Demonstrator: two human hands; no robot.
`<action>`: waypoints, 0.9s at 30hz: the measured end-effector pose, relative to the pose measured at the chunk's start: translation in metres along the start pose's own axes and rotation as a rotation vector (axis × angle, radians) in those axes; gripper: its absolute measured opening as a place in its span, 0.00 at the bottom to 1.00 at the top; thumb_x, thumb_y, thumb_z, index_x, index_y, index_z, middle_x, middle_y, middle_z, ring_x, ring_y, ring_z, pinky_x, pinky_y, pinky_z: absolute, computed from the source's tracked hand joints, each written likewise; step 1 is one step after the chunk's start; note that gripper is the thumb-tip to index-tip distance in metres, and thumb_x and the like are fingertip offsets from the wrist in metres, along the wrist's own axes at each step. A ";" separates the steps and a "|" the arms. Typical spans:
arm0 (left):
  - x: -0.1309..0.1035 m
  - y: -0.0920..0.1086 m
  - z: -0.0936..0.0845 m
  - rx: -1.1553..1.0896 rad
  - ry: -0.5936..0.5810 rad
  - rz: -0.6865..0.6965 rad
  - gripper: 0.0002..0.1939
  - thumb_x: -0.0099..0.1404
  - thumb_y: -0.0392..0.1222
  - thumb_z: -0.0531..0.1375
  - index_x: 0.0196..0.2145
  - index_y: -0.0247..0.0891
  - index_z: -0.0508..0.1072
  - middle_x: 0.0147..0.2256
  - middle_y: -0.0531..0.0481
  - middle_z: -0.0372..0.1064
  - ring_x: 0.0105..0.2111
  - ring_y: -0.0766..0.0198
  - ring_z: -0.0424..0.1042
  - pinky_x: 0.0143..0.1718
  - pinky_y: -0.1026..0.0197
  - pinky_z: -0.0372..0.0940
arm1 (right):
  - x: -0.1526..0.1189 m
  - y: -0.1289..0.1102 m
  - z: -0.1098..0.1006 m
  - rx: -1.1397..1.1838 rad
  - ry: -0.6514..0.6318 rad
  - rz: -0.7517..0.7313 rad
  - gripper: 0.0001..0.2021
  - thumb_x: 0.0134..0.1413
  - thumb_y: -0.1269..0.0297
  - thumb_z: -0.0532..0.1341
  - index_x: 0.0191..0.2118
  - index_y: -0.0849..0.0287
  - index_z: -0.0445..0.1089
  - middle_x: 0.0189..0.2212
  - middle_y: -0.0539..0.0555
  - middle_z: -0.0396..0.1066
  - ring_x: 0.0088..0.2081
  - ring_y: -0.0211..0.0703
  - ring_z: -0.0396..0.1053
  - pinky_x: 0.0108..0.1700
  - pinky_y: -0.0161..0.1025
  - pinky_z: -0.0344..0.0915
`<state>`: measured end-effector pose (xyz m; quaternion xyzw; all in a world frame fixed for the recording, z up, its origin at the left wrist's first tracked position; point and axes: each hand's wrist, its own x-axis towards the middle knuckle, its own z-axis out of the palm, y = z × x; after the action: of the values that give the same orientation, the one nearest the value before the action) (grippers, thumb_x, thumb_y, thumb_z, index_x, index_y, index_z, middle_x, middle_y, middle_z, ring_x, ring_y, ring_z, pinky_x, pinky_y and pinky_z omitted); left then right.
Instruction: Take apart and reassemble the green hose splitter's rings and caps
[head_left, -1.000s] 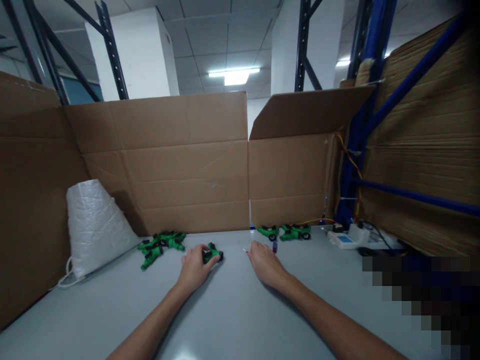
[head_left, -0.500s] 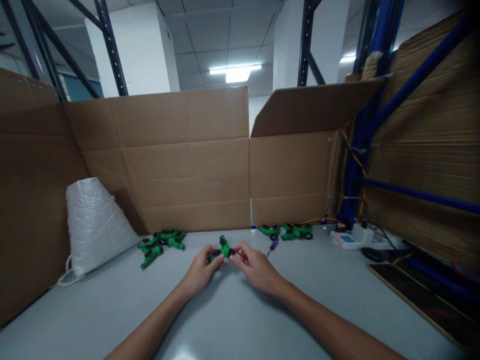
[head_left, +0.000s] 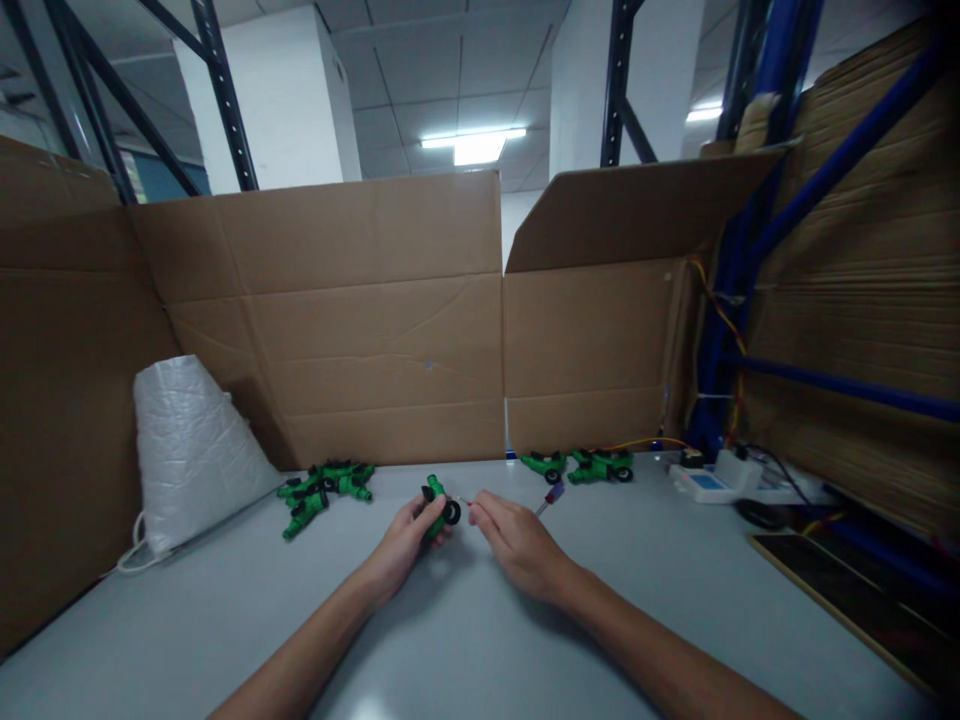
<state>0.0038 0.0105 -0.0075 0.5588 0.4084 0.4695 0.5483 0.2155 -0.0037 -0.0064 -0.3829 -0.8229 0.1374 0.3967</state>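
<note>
My left hand (head_left: 405, 548) is closed round a green toy vehicle (head_left: 434, 494) with a black wheel (head_left: 451, 512) facing right. It is tilted and held above the grey table. Pinched in my right hand (head_left: 519, 540) is a small screwdriver (head_left: 465, 501); its thin shaft points left towards the wheel, with a small gap between them. Most of its red handle is hidden by the fingers. Just beyond my right hand lies another screwdriver (head_left: 553, 494) with a purplish handle.
Several green toy parts (head_left: 306, 512) lie in a heap at the back left, beside a white wrapped bundle (head_left: 191, 455). More green toy vehicles (head_left: 600, 466) stand at the back right. A power strip (head_left: 720, 482) and cables are farther right. Cardboard walls (head_left: 375, 340) enclose the table.
The toy vehicle has turned in my left hand, so its wheel now faces right. My right hand has come off the toy, and the screwdriver's shaft now shows pointing at it.
</note>
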 end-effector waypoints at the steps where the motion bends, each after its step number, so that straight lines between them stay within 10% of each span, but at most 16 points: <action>1: 0.000 0.000 0.000 -0.005 0.003 -0.004 0.28 0.65 0.64 0.66 0.42 0.33 0.73 0.33 0.49 0.70 0.31 0.65 0.67 0.33 0.63 0.59 | 0.000 0.001 0.000 -0.030 -0.019 -0.004 0.17 0.78 0.58 0.47 0.37 0.55 0.65 0.33 0.51 0.72 0.34 0.43 0.70 0.39 0.38 0.59; 27: -0.010 0.010 0.002 0.155 -0.075 -0.055 0.37 0.61 0.72 0.65 0.47 0.31 0.73 0.30 0.54 0.63 0.29 0.67 0.60 0.30 0.64 0.52 | -0.003 -0.002 -0.001 -0.362 -0.096 -0.155 0.15 0.75 0.60 0.53 0.38 0.56 0.74 0.34 0.52 0.77 0.37 0.44 0.74 0.40 0.38 0.60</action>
<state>0.0031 -0.0008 0.0013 0.6052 0.4378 0.3998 0.5312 0.2162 -0.0078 -0.0063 -0.3765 -0.8791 -0.0257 0.2910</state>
